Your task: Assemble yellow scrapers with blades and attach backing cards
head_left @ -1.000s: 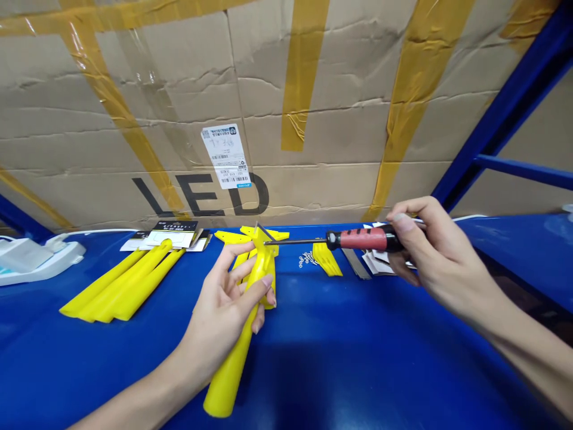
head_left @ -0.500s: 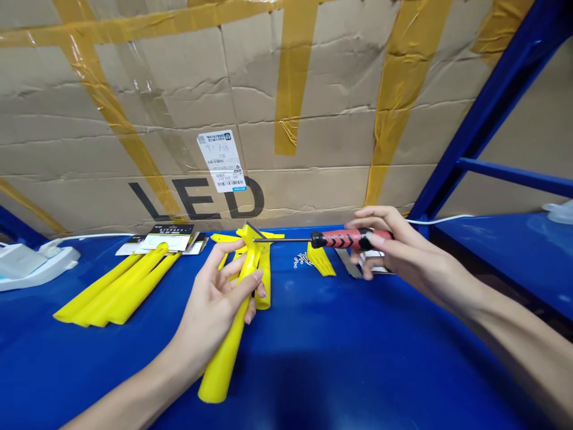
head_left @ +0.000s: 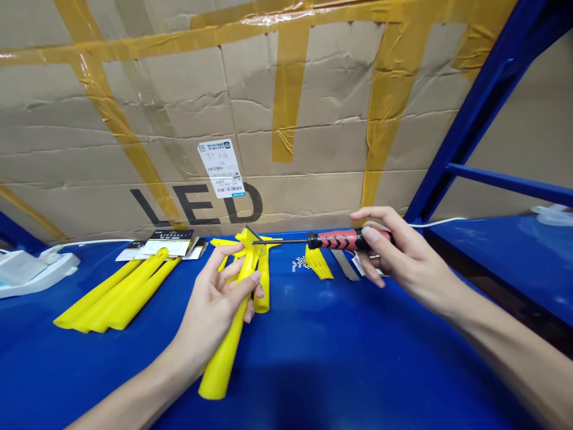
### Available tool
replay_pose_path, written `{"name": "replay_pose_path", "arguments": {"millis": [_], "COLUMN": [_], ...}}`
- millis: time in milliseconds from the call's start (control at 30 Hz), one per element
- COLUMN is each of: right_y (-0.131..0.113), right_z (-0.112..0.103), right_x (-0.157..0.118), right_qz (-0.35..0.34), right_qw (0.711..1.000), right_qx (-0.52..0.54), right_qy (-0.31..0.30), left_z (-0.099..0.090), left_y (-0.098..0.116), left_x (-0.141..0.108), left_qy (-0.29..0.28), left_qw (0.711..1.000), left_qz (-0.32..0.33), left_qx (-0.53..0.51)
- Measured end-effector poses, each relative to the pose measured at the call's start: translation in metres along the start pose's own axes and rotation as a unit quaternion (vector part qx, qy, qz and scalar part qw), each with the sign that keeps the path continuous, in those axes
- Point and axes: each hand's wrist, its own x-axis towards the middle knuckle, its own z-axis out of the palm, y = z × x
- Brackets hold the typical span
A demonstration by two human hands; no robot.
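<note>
My left hand is wrapped round a yellow plastic scraper, its hollow handle slanting down towards me and its wide head up. A dark blade edge shows at that head. My right hand grips the red and black handle of a screwdriver, held level. The screwdriver's thin shaft points left, and its tip meets the side of the scraper head beside my left index finger. Behind my left hand lie more yellow scraper parts, partly hidden.
On the blue table lie small screws, yellow plates and grey blades. Several carded yellow scrapers rest left, near a white power strip. A taped carton stands behind; a blue frame rises right.
The view has shifted slightly. My right fingers have shifted a little round the screwdriver handle, while its tip stays at the scraper head. My left hand keeps its hold.
</note>
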Motion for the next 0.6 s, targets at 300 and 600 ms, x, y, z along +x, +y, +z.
{"name": "replay_pose_path", "arguments": {"millis": [300,600], "right_y": [-0.004,-0.004], "right_z": [-0.004,-0.009], "right_x": [0.002,0.003], "right_qz": [0.008,0.017], "right_qw": [0.999,0.998], "right_qx": [0.04,0.054], "right_qy": [-0.003,-0.02], "left_z": [0.001,0.002], "left_y": [-0.002,-0.006], "left_x": [-0.001,0.0], "left_qy": [-0.008,-0.018], "left_qw": [1.0,1.0], "left_qz": [-0.002,0.001], "left_qx": [-0.005,-0.011]}}
